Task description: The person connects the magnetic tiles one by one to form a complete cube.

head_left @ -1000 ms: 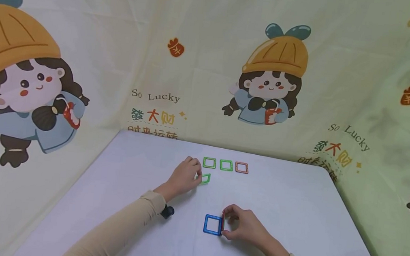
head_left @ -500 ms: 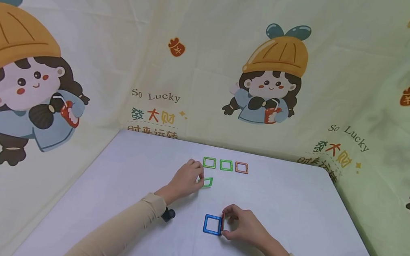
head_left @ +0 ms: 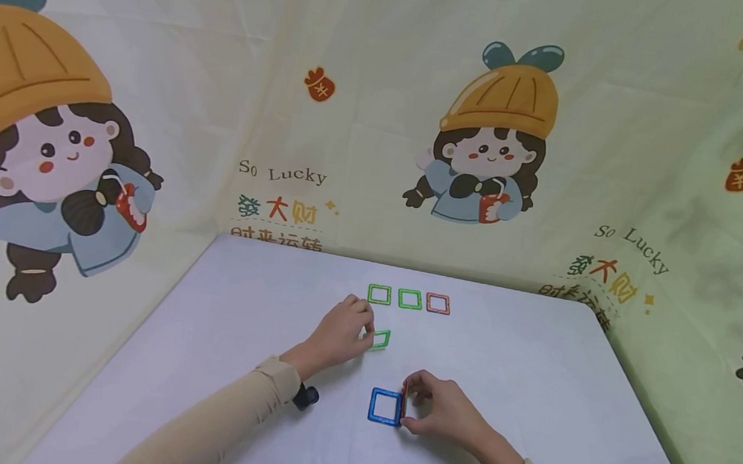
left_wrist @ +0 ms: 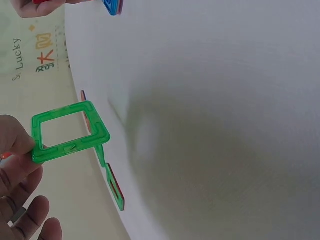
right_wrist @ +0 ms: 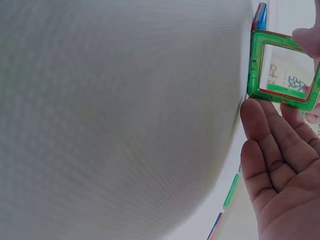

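Observation:
In the head view my left hand (head_left: 339, 336) pinches a green square magnetic tile (head_left: 388, 339) by its edge. The left wrist view shows that square frame (left_wrist: 96, 121) raised off the table between thumb and fingers. My right hand (head_left: 451, 414) holds another square tile (head_left: 405, 400) upright against the right edge of a blue square tile (head_left: 372, 406). From the head it looks red and edge-on. The right wrist view shows a green frame (right_wrist: 255, 65) with red along its inner edge; whether two tiles are stacked there I cannot tell.
Toward the back of the white table (head_left: 519, 363), two green square tiles (head_left: 370, 294) and an orange square tile (head_left: 428, 303) lie in a row. A printed cloth (head_left: 365, 150) hangs behind the table and along its sides.
My left hand has moved slightly toward me and to the right with the green magnetic tile. The right hand, its upright tile and the blue tile have stayed in place.

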The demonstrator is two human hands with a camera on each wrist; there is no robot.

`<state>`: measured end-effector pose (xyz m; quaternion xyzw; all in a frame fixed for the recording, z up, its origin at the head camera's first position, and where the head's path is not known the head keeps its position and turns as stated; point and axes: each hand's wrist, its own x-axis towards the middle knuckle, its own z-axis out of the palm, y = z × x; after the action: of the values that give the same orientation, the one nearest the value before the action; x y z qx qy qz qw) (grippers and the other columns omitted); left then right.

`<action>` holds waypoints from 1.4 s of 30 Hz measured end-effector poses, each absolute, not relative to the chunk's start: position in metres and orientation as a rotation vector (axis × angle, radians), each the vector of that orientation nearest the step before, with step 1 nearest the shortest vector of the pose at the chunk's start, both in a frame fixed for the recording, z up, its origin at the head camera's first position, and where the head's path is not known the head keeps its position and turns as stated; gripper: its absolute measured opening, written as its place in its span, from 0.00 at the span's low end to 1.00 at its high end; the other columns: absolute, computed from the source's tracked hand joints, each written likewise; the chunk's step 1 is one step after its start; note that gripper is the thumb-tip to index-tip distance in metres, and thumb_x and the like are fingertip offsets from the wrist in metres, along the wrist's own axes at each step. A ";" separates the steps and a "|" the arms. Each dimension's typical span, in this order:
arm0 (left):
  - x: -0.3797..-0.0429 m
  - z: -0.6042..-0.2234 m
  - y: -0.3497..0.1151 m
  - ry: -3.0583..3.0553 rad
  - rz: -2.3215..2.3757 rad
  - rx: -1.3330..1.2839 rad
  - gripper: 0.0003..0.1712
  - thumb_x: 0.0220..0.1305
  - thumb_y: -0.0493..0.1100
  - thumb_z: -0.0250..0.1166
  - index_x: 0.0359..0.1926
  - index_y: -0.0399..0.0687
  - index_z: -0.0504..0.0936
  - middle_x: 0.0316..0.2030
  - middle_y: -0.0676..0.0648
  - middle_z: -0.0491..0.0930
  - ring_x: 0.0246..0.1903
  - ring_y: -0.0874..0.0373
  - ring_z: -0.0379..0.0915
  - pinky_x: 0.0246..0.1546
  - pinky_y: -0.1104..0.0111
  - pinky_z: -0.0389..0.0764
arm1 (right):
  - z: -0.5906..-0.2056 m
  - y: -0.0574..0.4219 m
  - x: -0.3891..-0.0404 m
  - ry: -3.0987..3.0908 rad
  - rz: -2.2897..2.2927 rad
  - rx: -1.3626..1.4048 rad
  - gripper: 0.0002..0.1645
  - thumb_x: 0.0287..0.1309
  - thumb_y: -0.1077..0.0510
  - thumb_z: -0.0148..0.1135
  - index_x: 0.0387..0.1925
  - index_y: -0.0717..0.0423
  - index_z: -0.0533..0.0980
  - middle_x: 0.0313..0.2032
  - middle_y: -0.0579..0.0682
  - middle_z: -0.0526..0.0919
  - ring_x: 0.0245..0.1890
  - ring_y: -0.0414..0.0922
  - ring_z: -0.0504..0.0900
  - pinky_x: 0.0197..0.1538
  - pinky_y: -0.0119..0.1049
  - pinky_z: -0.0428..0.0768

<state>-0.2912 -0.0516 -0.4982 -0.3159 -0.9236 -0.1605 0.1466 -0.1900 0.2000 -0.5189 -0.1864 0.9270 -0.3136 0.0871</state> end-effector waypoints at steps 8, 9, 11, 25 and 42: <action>-0.285 -0.496 -0.049 -2.663 -0.475 -0.921 0.05 0.66 0.47 0.68 0.31 0.56 0.84 0.44 0.55 0.81 0.47 0.59 0.71 0.49 0.65 0.77 | -0.520 0.200 -0.190 2.775 -0.924 -0.570 0.30 0.47 0.44 0.81 0.50 0.43 0.77 0.44 0.35 0.85 0.43 0.37 0.82 0.49 0.36 0.82; -0.284 -0.496 -0.049 -2.660 -0.479 -0.924 0.06 0.66 0.47 0.68 0.31 0.56 0.84 0.45 0.55 0.81 0.47 0.59 0.71 0.50 0.65 0.77 | -0.520 0.200 -0.190 2.775 -0.924 -0.571 0.30 0.47 0.45 0.81 0.50 0.44 0.77 0.44 0.35 0.85 0.43 0.37 0.82 0.49 0.36 0.82; -0.282 -0.495 -0.048 -2.652 -0.489 -0.930 0.06 0.66 0.46 0.68 0.30 0.56 0.83 0.45 0.55 0.81 0.47 0.59 0.71 0.50 0.64 0.78 | -0.519 0.200 -0.190 2.775 -0.921 -0.571 0.30 0.47 0.45 0.82 0.50 0.44 0.77 0.44 0.35 0.84 0.43 0.37 0.82 0.49 0.36 0.82; -0.275 -0.494 -0.047 -2.682 -0.563 -0.919 0.06 0.66 0.47 0.69 0.31 0.57 0.83 0.44 0.55 0.80 0.47 0.59 0.70 0.49 0.65 0.77 | -0.518 0.197 -0.191 2.777 -0.895 -0.544 0.32 0.47 0.43 0.81 0.52 0.45 0.77 0.46 0.36 0.85 0.43 0.37 0.81 0.49 0.36 0.82; -0.273 -0.489 -0.045 -2.687 -0.572 -0.958 0.06 0.66 0.46 0.68 0.31 0.58 0.82 0.44 0.57 0.80 0.46 0.61 0.69 0.48 0.67 0.76 | -0.516 0.195 -0.190 2.765 -0.881 -0.513 0.32 0.47 0.44 0.82 0.52 0.45 0.77 0.45 0.36 0.84 0.42 0.36 0.80 0.47 0.34 0.81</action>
<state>-0.2727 -0.0453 -0.4885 -0.3272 -0.9174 -0.1951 0.1156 -0.1898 0.1954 -0.5160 -0.1734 0.9338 -0.2975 0.0972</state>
